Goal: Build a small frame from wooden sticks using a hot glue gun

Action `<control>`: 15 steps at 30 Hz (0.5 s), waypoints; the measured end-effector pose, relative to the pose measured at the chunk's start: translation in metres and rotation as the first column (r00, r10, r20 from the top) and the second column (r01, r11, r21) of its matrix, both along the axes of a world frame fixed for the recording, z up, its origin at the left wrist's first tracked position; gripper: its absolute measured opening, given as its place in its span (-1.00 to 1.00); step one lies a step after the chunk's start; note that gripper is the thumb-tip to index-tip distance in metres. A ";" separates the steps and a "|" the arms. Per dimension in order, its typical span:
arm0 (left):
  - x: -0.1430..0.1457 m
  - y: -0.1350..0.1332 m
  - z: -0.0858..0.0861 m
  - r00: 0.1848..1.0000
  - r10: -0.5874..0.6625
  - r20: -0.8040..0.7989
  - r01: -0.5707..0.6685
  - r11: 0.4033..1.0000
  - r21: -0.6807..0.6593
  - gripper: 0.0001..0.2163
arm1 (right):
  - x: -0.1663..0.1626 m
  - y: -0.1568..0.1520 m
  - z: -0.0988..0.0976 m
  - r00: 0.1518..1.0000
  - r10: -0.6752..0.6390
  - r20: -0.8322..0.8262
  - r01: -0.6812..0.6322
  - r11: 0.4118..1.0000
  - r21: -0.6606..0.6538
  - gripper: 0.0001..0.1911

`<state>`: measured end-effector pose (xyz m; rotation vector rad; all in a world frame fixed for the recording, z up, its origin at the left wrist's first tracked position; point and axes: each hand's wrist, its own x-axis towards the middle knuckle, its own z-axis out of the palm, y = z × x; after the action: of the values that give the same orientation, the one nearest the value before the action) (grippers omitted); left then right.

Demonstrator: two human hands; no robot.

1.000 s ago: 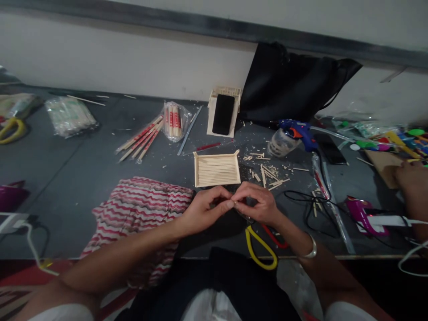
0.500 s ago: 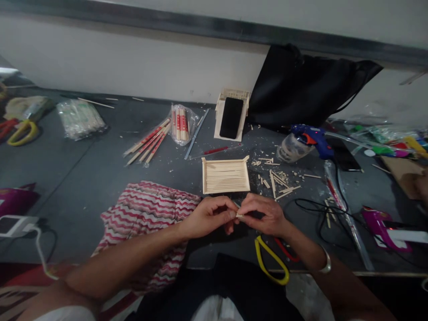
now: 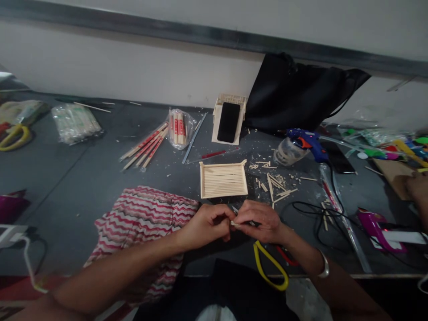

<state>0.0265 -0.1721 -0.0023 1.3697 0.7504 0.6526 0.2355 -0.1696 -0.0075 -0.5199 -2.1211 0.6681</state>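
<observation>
My left hand (image 3: 209,226) is closed in a pinch at a short pale wooden stick piece (image 3: 235,223). Its other side meets the pinched fingertips of my right hand (image 3: 259,220), so both hands grip the small piece. Scissors with one yellow handle (image 3: 270,267) and one red handle lie under my right hand at the table's front edge. A blade tip shows between my hands; the rest is mostly covered. Just beyond my fingers sits a shallow rectangular tray made of wooden sticks (image 3: 223,180), with short upright posts at its far corners.
Cut stick pieces (image 3: 279,185) and crumbs lie right of the tray. A blue glue gun (image 3: 309,141) rests on a plastic cup, its cord trailing nearby. Packed chopsticks (image 3: 145,147), a phone (image 3: 229,121) and striped cloth (image 3: 147,223) are around. Another person's hand (image 3: 417,189) is at far right.
The view has shifted slightly, so the table things sit a little lower and further left. Both hands stay together on the stick piece, with the right fingers slightly turned.
</observation>
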 end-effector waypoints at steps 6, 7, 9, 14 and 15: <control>-0.010 0.001 0.008 0.971 0.207 -0.123 -0.132 0.885 0.446 -0.81 | 0.011 -0.002 0.011 0.961 -0.265 -0.082 0.262 0.964 -0.045 -0.91; -0.013 0.002 0.010 0.951 0.289 -0.107 -0.203 0.850 0.486 -0.81 | 0.015 0.000 0.013 0.922 -0.379 -0.074 0.376 0.925 -0.052 -0.90; -0.020 0.009 0.012 0.874 0.483 -0.054 -0.395 0.771 0.500 -0.86 | 0.024 0.007 0.015 0.816 -0.578 0.018 0.578 0.813 -0.074 -0.93; -0.032 0.044 0.002 0.548 0.823 0.151 -0.817 0.487 0.309 -0.92 | 0.041 0.034 0.007 0.660 -0.707 0.255 0.751 0.629 -0.201 -0.94; -0.033 0.051 -0.001 0.516 0.844 0.145 -0.842 0.470 0.264 -0.90 | 0.042 0.037 0.004 0.656 -0.706 0.266 0.754 0.621 -0.212 -0.94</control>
<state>-0.0067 -0.1207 -0.0029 1.1963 1.4116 1.6253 0.2776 -0.1326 -0.0038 -1.5662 -1.6954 0.4671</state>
